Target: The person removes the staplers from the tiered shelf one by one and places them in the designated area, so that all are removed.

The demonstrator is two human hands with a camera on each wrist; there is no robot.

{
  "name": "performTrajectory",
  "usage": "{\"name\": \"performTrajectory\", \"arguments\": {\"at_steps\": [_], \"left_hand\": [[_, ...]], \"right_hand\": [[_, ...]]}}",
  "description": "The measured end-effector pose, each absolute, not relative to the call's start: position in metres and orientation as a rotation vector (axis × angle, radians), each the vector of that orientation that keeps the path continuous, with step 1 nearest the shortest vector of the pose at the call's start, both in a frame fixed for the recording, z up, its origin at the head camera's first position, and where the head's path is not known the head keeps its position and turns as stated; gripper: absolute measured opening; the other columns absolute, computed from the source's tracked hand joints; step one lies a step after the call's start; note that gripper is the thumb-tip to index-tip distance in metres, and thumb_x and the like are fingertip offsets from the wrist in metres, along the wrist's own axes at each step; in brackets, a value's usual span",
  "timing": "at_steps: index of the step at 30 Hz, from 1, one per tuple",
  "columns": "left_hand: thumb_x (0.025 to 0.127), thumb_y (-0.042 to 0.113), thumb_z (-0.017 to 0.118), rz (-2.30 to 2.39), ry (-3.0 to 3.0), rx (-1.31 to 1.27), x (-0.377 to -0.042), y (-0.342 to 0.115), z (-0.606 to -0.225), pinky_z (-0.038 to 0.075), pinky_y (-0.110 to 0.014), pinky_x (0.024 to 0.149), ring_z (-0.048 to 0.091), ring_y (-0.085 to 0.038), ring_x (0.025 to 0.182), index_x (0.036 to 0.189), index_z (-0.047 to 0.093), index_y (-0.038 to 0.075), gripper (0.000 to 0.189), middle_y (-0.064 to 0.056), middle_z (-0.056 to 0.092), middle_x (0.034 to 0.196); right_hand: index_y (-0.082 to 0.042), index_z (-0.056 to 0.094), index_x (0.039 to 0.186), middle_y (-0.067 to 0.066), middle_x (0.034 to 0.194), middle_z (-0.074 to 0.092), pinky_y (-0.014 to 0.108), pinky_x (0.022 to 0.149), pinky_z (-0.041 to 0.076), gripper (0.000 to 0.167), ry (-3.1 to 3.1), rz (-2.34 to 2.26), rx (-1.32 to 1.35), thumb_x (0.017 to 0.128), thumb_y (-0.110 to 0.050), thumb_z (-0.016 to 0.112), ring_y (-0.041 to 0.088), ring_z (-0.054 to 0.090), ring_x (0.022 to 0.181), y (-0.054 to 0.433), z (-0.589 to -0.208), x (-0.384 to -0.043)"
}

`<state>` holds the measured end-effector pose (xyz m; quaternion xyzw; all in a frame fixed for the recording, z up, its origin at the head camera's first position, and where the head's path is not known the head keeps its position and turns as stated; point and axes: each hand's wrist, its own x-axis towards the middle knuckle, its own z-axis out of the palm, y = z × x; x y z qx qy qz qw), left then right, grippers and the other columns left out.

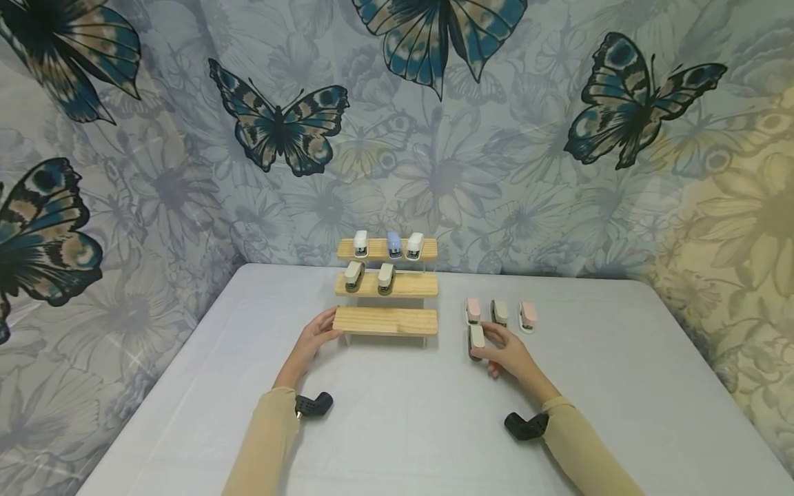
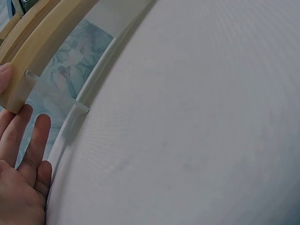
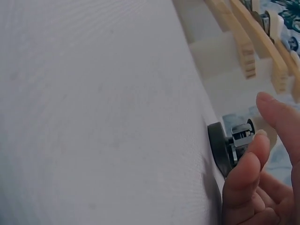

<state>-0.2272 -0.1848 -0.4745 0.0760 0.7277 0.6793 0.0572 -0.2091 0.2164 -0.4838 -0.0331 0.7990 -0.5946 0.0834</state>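
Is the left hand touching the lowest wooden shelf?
Touching. The left wrist view shows the left hand with a fingertip against the end of the lowest wooden shelf.

No text, label, brand, number or sign can be read anywhere, neither on the staplers (image 1: 476, 337), the wooden shelf (image 1: 386, 321), the table (image 1: 397, 427) nor the butterfly curtain (image 1: 279, 127).

Nine small staplers in all — five on the wooden stepped shelf (image 1: 386, 321), three on top and two in the middle — and four on the table (image 1: 620, 386).
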Motion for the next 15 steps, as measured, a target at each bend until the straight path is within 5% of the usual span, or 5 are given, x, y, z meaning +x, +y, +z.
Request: {"name": "performTrajectory", "arguments": {"at_steps": [15], "left_hand": [[0.084,0.01,0.062,2.059,2.204,0.188,-0.235,-0.188,-0.485,0.022,-0.045,0.1,0.039,-0.027,0.118,0.136,0.034,0.005,0.059,-0.013,0.037,0.137]], "right_hand": [[-0.001,0.036,0.134,0.025,0.137,0.03,0.033,0.045,0.046,0.069,2.496,-1.729,-0.267,0.079,-0.027,0.069,0.017,0.048,0.047,0.23,-0.45,-0.223]]}}
